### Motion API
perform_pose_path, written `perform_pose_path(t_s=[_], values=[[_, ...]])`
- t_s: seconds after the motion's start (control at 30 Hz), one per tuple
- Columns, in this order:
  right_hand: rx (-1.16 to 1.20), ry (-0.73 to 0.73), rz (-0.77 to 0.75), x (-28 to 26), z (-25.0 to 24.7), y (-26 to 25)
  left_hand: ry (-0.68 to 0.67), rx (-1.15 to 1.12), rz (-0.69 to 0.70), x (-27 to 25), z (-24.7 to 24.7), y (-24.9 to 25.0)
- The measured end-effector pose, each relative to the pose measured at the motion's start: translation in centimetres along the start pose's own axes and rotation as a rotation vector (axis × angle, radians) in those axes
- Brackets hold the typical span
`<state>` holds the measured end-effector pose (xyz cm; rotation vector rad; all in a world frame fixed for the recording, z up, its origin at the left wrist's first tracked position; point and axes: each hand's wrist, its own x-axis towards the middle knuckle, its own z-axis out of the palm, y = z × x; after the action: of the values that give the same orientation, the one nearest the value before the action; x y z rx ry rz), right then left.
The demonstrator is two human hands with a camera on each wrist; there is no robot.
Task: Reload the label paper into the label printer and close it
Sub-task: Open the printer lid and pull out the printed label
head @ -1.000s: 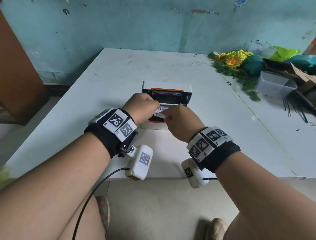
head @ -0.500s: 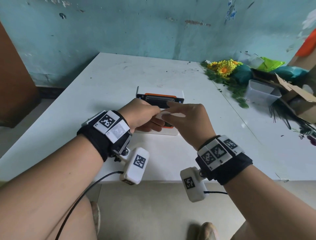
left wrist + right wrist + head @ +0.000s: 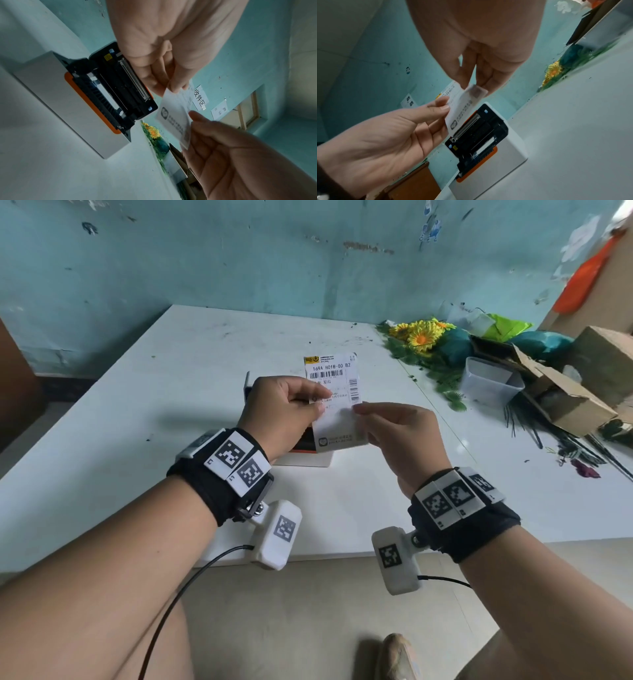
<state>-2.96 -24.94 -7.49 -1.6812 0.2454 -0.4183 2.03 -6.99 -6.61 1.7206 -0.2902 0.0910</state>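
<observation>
A printed label paper (image 3: 334, 392) with a barcode is held upright in the air above the label printer (image 3: 303, 458). My left hand (image 3: 310, 405) pinches its left edge and my right hand (image 3: 364, 410) pinches its right edge. In the head view the hands and the label hide most of the printer. In the left wrist view the white, orange-trimmed printer (image 3: 51, 94) lies on the table with its lid open and its black inside showing, and the label (image 3: 175, 117) hangs beside it. The right wrist view shows the open printer (image 3: 488, 139) below the label (image 3: 462, 106).
The white table (image 3: 137, 405) stands against a teal wall. At the right lie artificial sunflowers (image 3: 421, 337), a clear plastic tub (image 3: 489, 381) and a torn cardboard box (image 3: 561, 398). Brown furniture (image 3: 13, 392) stands at the left.
Both hands have risen from the printer's open top, lifting the label paper out. It now stands full length in the air above the printer.
</observation>
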Motion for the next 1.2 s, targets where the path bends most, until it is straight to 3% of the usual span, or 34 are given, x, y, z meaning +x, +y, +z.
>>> perform_pose_path(t_s=[0.1,0.27,0.43,0.63,0.97,1.2], values=[[0.085,0.040,0.075,0.2,-0.8,0.1,0.015,-0.087,0.005,0.4,1.0,-0.5],[0.139,0.125,0.180,2.0,-2.6,0.8,-0.044,-0.385,-0.124,0.9,3.1,-0.2],[0.061,0.218,0.229,3.4,-4.0,2.4,-0.228,-0.418,-0.257,1.6,5.6,-0.9],[-0.046,0.268,0.269,4.8,-5.3,4.8,-0.289,-0.473,-0.436,2.9,8.4,-2.1],[-0.253,0.201,0.346,5.8,-5.7,6.2,-0.331,-0.489,-0.649,3.5,11.7,-3.6],[-0.364,0.117,0.359,5.6,-5.8,5.3,-0.297,-0.450,-0.644,3.5,12.4,-3.2]])
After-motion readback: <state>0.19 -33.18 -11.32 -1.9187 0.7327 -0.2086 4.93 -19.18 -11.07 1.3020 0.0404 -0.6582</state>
